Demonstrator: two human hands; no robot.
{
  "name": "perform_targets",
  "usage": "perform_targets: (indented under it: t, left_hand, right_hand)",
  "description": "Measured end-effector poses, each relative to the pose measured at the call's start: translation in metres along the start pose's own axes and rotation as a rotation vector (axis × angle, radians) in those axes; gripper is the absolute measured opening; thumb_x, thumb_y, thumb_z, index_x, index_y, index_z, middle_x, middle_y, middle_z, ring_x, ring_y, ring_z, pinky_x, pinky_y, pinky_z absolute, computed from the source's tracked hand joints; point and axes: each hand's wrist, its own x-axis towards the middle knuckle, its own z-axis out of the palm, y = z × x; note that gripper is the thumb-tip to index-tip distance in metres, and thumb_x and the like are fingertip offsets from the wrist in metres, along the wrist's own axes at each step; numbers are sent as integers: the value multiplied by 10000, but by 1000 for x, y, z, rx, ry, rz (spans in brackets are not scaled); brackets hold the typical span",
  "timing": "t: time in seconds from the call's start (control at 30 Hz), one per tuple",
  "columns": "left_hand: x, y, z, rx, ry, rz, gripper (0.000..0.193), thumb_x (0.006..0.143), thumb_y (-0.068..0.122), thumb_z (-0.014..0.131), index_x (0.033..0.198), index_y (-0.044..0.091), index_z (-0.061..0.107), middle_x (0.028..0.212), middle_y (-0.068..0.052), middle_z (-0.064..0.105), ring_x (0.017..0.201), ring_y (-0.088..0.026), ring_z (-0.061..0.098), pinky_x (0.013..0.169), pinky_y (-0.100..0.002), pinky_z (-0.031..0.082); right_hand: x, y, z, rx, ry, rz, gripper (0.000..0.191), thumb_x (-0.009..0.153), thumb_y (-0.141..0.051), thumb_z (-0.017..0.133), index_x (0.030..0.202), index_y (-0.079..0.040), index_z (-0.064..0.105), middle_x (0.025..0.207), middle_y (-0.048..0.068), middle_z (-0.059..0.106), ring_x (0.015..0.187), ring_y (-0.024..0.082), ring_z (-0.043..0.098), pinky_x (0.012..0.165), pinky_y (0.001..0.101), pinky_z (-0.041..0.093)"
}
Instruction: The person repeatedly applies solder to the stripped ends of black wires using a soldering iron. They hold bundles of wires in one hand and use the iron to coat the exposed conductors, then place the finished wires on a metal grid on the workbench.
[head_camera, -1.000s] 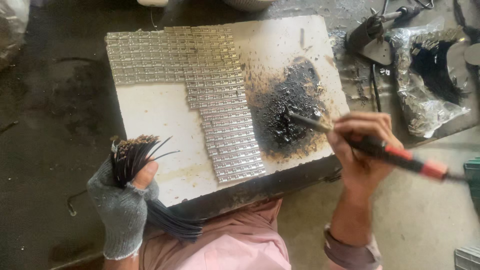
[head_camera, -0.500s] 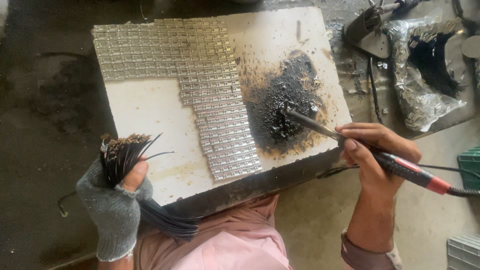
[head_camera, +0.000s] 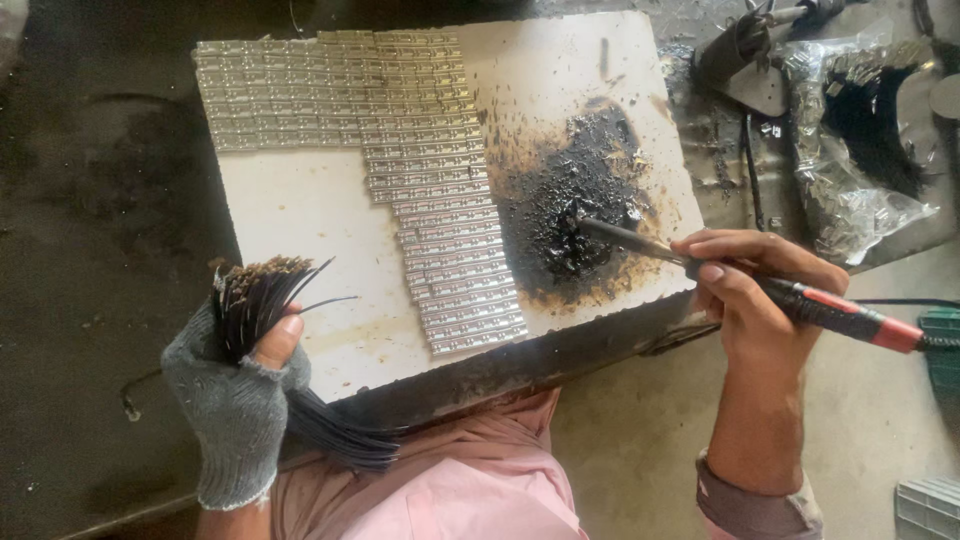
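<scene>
Both hands are closed: the right hand (head_camera: 755, 290) presses a soldering iron (head_camera: 720, 270) into the black patch (head_camera: 575, 205) at centre-right (tip cleaning, likely), the left hand (head_camera: 235, 385), lower left, grips a wire bundle (head_camera: 260, 295) awaiting tinning.

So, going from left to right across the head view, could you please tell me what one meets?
Gloved left hand holding a bundle of dark wires → strips of small metal parts → black scorched patch → right hand → red-handled soldering iron.

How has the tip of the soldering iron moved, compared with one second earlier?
Yes. The soldering iron tip went from the black burnt patch's right edge leftward into its middle, held by the right hand.
</scene>
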Motion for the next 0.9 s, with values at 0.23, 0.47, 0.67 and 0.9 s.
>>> perform_targets:
  t: [0.23, 0.47, 0.67, 0.9]
  left_hand:
    - [2, -1, 2, -52, -11, 27, 121, 916, 22, 733, 1031, -14, 726, 680, -52, 669, 518, -88, 592, 461, -232, 454]
    - [0, 3, 1, -18, -17, 2, 131, 916, 3, 735, 1042, -31, 727, 687, -56, 661, 521, -86, 566, 461, -234, 419]
    - [0, -3, 2, -34, -4, 36, 128, 908, -17, 707, 1035, -34, 714, 723, -56, 682, 555, -89, 607, 480, -235, 465]
    - [-2, -5, -2, -59, 12, -60, 132, 900, 2, 714, 1027, -28, 733, 675, -49, 635, 514, -76, 545, 452, -228, 403]
  right_hand:
    - [6, 8, -5, 124, 76, -63, 175, 849, 68, 572, 937, 163, 690, 928, 296, 719, 513, 165, 601, 459, 200, 426]
    - [6, 9, -10, 115, 29, -24, 166, 863, 44, 589, 926, 165, 683, 922, 298, 714, 491, 157, 590, 448, 187, 427]
    - [6, 13, -10, 92, -23, -25, 180, 851, 48, 586, 942, 166, 688, 934, 290, 718, 511, 151, 597, 478, 184, 453]
    - [4, 13, -11, 16, 10, 2, 173, 861, 25, 579, 901, 156, 685, 915, 282, 722, 503, 139, 561, 488, 176, 434]
